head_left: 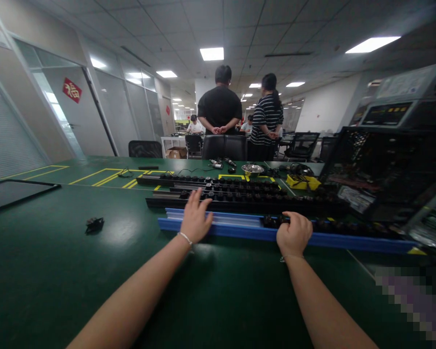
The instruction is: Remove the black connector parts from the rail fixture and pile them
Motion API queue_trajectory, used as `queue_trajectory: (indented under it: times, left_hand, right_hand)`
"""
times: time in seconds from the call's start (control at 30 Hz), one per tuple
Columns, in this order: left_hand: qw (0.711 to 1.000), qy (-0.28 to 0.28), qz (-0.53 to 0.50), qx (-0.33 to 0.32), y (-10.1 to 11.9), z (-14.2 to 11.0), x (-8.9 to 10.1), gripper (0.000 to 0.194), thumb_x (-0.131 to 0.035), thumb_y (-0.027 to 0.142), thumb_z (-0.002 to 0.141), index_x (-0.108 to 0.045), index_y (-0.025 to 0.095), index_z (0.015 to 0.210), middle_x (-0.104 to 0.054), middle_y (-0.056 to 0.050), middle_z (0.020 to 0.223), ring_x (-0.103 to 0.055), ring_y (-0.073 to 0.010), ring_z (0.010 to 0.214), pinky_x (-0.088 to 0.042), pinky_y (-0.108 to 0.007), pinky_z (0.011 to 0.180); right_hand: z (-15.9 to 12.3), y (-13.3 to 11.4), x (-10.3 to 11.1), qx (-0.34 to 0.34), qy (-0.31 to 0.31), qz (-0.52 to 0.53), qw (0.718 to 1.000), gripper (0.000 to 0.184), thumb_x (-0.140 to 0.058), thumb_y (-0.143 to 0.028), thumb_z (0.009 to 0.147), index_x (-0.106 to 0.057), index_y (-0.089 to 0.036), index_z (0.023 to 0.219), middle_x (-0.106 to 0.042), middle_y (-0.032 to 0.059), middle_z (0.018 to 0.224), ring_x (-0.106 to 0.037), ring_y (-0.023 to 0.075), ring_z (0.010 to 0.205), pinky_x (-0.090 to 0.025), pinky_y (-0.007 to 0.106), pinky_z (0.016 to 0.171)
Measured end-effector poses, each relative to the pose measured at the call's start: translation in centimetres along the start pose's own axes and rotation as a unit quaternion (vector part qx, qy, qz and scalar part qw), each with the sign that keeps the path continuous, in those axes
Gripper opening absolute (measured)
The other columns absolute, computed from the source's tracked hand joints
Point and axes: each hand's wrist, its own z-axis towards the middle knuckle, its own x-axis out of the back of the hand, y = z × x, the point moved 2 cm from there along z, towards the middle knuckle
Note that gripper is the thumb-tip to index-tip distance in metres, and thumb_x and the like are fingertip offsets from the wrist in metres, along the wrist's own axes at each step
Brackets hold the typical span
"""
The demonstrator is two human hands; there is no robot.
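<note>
A long blue channel rail (240, 231) lies across the green table in front of me, with a row of small black parts (271, 222) in its right portion. Over the left portion of the rail, my left hand (195, 219) is open, fingers spread, and holds nothing. My right hand (294, 233) is closed at the front edge of the rail, its fingers curled beside the black parts. What lies within those fingers is hidden. Off to the left, a single loose black part (94, 224) rests on the tabletop.
Behind the blue rail lie several black rails (167, 201) with similar parts. Farther back are a metal bowl (252, 168) and a yellow tray (303, 182). A dark flat panel (18, 194) lies left; equipment (388, 114) stands right. Two people stand beyond the table.
</note>
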Motion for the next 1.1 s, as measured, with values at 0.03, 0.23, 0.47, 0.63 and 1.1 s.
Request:
queue_trajectory:
  times: [0.03, 0.23, 0.47, 0.63, 1.1]
  left_hand:
    - [0.999, -0.022, -0.029, -0.036, 2.8, -0.4, -1.0, 0.039, -0.046, 0.028, 0.085, -0.053, 0.019, 0.122, -0.02, -0.011, 0.152, -0.012, -0.0261, 0.141, -0.023, -0.046, 0.112]
    - [0.978, -0.172, -0.089, -0.083, 13.4, -2.6, -5.2, 0.055, -0.052, 0.041, 0.081, -0.04, 0.035, 0.134, -0.022, -0.009, 0.152, -0.021, -0.036, 0.137, -0.026, -0.062, 0.103]
    - [0.963, -0.263, -0.032, -0.043, 16.2, -1.5, -6.5, 0.069, -0.059, 0.046, 0.074, -0.03, 0.045, 0.137, -0.02, -0.01, 0.153, -0.019, -0.048, 0.133, -0.01, -0.078, 0.093]
    - [0.963, -0.262, -0.017, -0.051, 16.2, -1.6, -6.6, 0.067, -0.058, 0.042, 0.075, -0.032, 0.041, 0.137, -0.025, -0.013, 0.15, -0.024, -0.0477, 0.131, -0.01, -0.079, 0.093]
    - [0.975, -0.218, 0.013, -0.042, 15.4, -2.4, -6.5, 0.051, -0.042, 0.033, 0.085, -0.037, 0.029, 0.136, -0.036, -0.018, 0.145, -0.032, -0.0374, 0.131, -0.015, -0.071, 0.1]
  right_hand:
    - [0.1, 0.6, 0.0, -0.015, 0.005, -0.003, 1.0, 0.032, -0.039, -0.013, 0.07, -0.061, -0.016, 0.092, -0.061, 0.0134, 0.097, -0.05, 0.0279, 0.099, -0.032, 0.045, 0.091]
    - [-0.5, 1.6, -0.8, -0.018, -0.001, -0.014, 1.0, 0.035, -0.04, -0.013, 0.067, -0.061, -0.019, 0.094, -0.059, 0.0135, 0.099, -0.048, 0.0301, 0.101, -0.024, 0.054, 0.097]
    - [-1.0, 1.4, -1.3, -0.001, 0.016, -0.003, 1.0, 0.036, -0.04, -0.013, 0.068, -0.064, -0.022, 0.094, -0.057, 0.0118, 0.096, -0.047, 0.0285, 0.099, -0.022, 0.057, 0.098]
    - [-1.1, 1.5, -0.7, 0.022, -0.036, -0.035, 0.999, 0.038, -0.04, -0.015, 0.073, -0.064, -0.023, 0.101, -0.059, 0.0107, 0.101, -0.047, 0.0277, 0.103, -0.024, 0.057, 0.1]
    - [-1.2, -1.7, 0.5, 0.205, -0.136, -0.021, 0.969, 0.031, -0.042, -0.012, 0.075, -0.066, -0.016, 0.094, -0.067, 0.0089, 0.101, -0.051, 0.0222, 0.11, -0.031, 0.039, 0.104]
